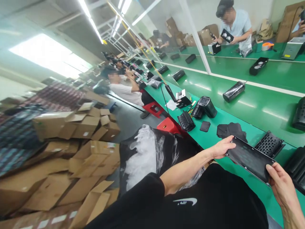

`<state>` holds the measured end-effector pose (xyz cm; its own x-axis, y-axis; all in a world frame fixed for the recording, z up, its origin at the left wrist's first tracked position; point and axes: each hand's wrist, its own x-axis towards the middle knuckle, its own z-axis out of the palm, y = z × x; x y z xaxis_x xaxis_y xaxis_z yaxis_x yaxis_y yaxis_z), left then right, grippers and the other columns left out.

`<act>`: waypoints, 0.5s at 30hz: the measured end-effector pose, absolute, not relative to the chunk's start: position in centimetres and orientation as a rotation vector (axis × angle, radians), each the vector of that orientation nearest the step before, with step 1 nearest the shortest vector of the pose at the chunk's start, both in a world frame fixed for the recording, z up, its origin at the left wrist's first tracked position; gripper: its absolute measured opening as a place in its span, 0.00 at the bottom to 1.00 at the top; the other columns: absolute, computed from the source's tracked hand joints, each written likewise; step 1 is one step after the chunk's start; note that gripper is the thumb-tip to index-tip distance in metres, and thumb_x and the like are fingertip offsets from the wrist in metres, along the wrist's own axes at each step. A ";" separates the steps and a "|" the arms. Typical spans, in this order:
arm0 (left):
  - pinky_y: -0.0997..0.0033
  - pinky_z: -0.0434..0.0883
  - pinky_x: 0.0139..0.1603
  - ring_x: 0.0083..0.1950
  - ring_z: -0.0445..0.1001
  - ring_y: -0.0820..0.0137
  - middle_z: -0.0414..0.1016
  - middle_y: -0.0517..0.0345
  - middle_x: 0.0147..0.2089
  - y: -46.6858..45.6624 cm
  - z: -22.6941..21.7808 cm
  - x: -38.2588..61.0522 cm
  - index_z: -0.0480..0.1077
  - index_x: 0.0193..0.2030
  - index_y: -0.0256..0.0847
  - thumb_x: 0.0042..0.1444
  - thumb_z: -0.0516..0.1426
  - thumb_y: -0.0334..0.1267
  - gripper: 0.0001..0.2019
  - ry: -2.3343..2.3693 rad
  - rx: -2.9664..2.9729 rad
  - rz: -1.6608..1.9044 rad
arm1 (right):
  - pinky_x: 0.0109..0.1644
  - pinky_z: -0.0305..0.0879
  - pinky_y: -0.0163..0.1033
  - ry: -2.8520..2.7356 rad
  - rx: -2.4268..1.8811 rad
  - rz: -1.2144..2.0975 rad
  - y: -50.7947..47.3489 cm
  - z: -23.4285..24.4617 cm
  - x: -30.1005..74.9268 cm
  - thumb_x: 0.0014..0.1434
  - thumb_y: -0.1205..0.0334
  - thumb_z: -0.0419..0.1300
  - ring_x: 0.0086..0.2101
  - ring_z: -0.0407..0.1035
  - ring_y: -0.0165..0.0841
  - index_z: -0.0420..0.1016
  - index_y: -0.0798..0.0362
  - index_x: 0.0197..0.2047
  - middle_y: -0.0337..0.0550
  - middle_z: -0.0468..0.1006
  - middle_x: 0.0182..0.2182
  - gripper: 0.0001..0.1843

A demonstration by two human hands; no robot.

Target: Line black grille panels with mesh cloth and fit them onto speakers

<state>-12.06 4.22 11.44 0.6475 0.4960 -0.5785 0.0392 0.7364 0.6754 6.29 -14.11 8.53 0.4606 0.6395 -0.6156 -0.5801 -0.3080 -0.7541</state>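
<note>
Both hands, left hand (222,149) and right hand (281,186), grip a black panel (250,159) over the green worktop (257,105); cardboard boxes (78,149) fill the left of the frame.

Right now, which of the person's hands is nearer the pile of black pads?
Left. The left hand grips one end of the black panel, just beside the pile of black pads; the right hand holds the other end, farther from the pile.

Green bench (257,106); black grilles (269,144), pads (230,129)
</note>
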 end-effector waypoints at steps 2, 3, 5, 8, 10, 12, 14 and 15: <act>0.68 0.73 0.49 0.40 0.77 0.70 0.80 0.57 0.43 4.7 11.2 -12.3 0.76 0.49 0.42 0.47 0.70 0.36 0.21 0.855 0.723 0.259 | 0.23 0.58 0.33 -0.032 -1.435 1.182 -14.0 8.4 5.5 0.37 0.39 0.82 0.23 0.60 0.28 0.69 0.48 0.32 0.33 0.69 0.24 0.33; 0.68 0.73 0.49 0.40 0.77 0.70 0.80 0.57 0.43 5.1 11.0 -12.5 0.76 0.50 0.42 0.47 0.70 0.35 0.21 0.860 0.725 0.240 | 0.23 0.58 0.33 -0.013 -1.433 1.169 -14.0 8.4 5.1 0.36 0.39 0.82 0.22 0.60 0.28 0.69 0.48 0.32 0.33 0.70 0.25 0.33; 0.68 0.73 0.50 0.41 0.77 0.69 0.81 0.56 0.44 5.8 10.6 -12.7 0.77 0.51 0.41 0.49 0.70 0.36 0.21 0.862 0.726 0.202 | 0.23 0.58 0.33 0.031 -1.432 1.145 -13.9 8.5 4.3 0.35 0.39 0.83 0.23 0.59 0.28 0.69 0.48 0.32 0.33 0.69 0.25 0.34; 0.69 0.74 0.48 0.40 0.78 0.70 0.81 0.54 0.44 7.1 10.3 -13.1 0.77 0.53 0.40 0.49 0.71 0.37 0.23 0.813 0.718 0.132 | 0.24 0.58 0.32 0.103 -1.445 1.086 -14.0 8.7 2.8 0.34 0.38 0.83 0.23 0.59 0.27 0.70 0.49 0.33 0.33 0.69 0.25 0.35; 0.69 0.74 0.47 0.40 0.78 0.70 0.81 0.54 0.43 7.9 10.1 -13.3 0.77 0.55 0.40 0.48 0.71 0.37 0.25 0.754 0.711 0.072 | 0.23 0.57 0.31 0.133 -1.454 1.037 -14.1 8.8 1.8 0.37 0.37 0.82 0.23 0.57 0.26 0.70 0.48 0.33 0.32 0.67 0.25 0.34; 0.69 0.74 0.48 0.40 0.78 0.70 0.82 0.54 0.44 8.7 9.9 -13.6 0.77 0.57 0.40 0.48 0.71 0.36 0.27 0.724 0.706 0.028 | 0.23 0.56 0.31 0.154 -1.456 0.998 -14.2 8.9 0.7 0.39 0.37 0.81 0.23 0.55 0.26 0.69 0.48 0.31 0.32 0.65 0.24 0.33; 0.68 0.73 0.50 0.42 0.78 0.69 0.82 0.54 0.45 9.3 9.5 -13.9 0.77 0.58 0.39 0.49 0.71 0.35 0.27 0.731 0.699 0.001 | 0.25 0.58 0.31 0.185 -1.452 0.972 -14.1 9.1 -0.4 0.39 0.38 0.82 0.24 0.56 0.27 0.70 0.48 0.32 0.32 0.67 0.25 0.32; 0.68 0.73 0.51 0.42 0.79 0.69 0.82 0.54 0.45 9.6 9.2 -14.1 0.77 0.57 0.39 0.50 0.71 0.35 0.26 0.738 0.694 -0.015 | 0.25 0.59 0.32 0.206 -1.456 0.956 -14.0 9.3 -0.8 0.39 0.39 0.82 0.25 0.57 0.27 0.71 0.48 0.33 0.33 0.68 0.26 0.32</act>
